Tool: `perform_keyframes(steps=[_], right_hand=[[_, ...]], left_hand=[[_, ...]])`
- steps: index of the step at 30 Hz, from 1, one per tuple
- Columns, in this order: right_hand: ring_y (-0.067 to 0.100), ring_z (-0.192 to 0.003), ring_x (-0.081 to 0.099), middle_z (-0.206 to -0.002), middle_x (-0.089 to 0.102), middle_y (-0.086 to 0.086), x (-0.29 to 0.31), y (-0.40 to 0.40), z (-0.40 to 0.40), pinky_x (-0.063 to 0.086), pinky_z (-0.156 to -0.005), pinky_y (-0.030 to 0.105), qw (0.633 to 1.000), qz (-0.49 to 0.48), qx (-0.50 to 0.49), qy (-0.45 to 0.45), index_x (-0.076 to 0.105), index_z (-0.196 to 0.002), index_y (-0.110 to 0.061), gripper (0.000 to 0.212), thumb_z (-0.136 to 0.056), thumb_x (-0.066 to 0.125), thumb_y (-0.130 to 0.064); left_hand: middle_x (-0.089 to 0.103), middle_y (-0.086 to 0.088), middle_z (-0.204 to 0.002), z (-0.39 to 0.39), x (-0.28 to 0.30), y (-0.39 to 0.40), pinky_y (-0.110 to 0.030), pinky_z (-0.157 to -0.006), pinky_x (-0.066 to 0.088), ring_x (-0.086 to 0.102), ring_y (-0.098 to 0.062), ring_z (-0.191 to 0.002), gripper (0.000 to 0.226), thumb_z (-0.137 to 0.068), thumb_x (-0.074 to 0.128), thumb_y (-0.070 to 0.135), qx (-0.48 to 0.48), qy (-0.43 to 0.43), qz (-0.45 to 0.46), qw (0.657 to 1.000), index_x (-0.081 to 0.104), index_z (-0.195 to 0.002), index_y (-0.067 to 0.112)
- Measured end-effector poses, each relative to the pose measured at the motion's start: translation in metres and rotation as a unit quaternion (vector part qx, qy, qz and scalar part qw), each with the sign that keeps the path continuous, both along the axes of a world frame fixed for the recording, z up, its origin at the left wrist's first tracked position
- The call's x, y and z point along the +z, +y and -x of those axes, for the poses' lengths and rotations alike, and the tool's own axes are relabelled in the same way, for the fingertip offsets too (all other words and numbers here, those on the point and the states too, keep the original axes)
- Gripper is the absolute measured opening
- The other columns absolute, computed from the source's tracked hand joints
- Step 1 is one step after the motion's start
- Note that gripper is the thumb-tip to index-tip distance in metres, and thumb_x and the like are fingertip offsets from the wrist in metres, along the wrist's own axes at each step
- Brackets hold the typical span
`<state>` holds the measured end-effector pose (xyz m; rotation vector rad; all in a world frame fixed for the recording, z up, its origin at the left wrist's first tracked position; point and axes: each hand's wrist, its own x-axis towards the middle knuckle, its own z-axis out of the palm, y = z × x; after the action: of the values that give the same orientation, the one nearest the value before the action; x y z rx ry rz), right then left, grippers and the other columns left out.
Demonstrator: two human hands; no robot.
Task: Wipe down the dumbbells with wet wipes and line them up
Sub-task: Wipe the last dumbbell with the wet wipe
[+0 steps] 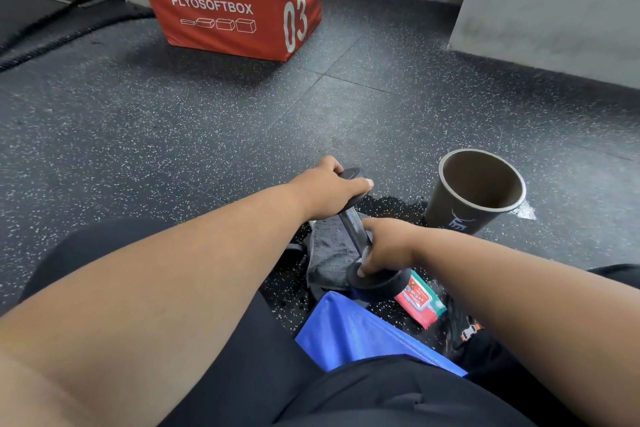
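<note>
Speckled rubber floor (207,121) lies under you. Your left hand (329,189) grips the dumbbell (360,229) by its far head, your right hand (388,246) clasps the near head. Wipes (420,303) lie just beneath your right hand; a cup (474,196) stands beyond it.

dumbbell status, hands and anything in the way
Left hand grips far head of black metal-handled dumbbell; right hand grips near head. Red wet-wipes pack beneath, untouched. Dark paper cup close right.
</note>
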<state>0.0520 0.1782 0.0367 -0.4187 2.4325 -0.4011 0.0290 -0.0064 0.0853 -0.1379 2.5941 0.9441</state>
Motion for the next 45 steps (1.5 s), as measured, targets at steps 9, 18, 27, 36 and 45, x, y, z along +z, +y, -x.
perform_keyframes(steps=[9,18,27,36,45], right_hand=[[0.014,-0.086,0.072,-0.092,0.077,-0.007,-0.005,0.017,0.013,0.053,-0.076,0.027,0.997,0.049,-0.039,-0.035,0.058,-0.125,-0.029,0.058,-0.078,0.091,-0.034],[0.028,-0.100,0.069,-0.103,0.074,-0.002,-0.018,-0.004,-0.011,0.050,-0.077,0.031,0.994,-0.009,-0.047,0.098,0.059,-0.117,-0.025,0.061,-0.067,0.090,-0.040],[0.028,-0.104,0.068,-0.111,0.073,-0.001,-0.020,-0.008,-0.010,0.044,-0.076,0.029,0.994,-0.012,-0.040,0.097,0.060,-0.120,-0.027,0.057,-0.071,0.088,-0.031],[0.022,-0.092,0.070,-0.095,0.074,-0.007,-0.024,-0.001,-0.006,0.056,-0.084,0.032,0.996,0.063,-0.055,0.007,0.057,-0.103,-0.033,0.042,-0.067,0.076,-0.024],[0.015,-0.090,0.060,-0.088,0.062,-0.015,-0.014,0.001,0.010,0.040,-0.077,0.024,0.999,0.018,0.033,-0.014,0.050,-0.098,-0.033,0.042,-0.080,0.085,-0.018]], left_hand=[[0.069,0.003,-0.113,0.002,-0.003,0.000,-0.045,-0.098,0.055,0.069,-0.021,-0.100,0.079,-0.072,0.063,0.088,0.005,-0.002,-0.001,1.000,0.046,-0.126,0.034],[0.068,0.006,-0.114,0.002,-0.002,0.001,-0.044,-0.099,0.054,0.068,-0.020,-0.101,0.078,-0.070,0.063,0.089,0.006,0.006,0.008,1.000,0.047,-0.124,0.036],[0.068,0.003,-0.116,0.000,-0.001,0.002,-0.044,-0.101,0.054,0.068,-0.023,-0.103,0.079,-0.072,0.064,0.088,0.006,0.001,0.005,1.000,0.046,-0.127,0.034],[0.069,0.003,-0.116,0.001,-0.002,0.003,-0.043,-0.099,0.054,0.069,-0.022,-0.101,0.079,-0.070,0.062,0.089,0.009,0.004,0.015,1.000,0.046,-0.125,0.034],[0.070,0.005,-0.113,0.001,-0.001,0.000,-0.042,-0.097,0.053,0.067,-0.019,-0.100,0.068,-0.079,0.065,0.085,0.015,0.005,0.003,1.000,0.049,-0.121,0.033]])
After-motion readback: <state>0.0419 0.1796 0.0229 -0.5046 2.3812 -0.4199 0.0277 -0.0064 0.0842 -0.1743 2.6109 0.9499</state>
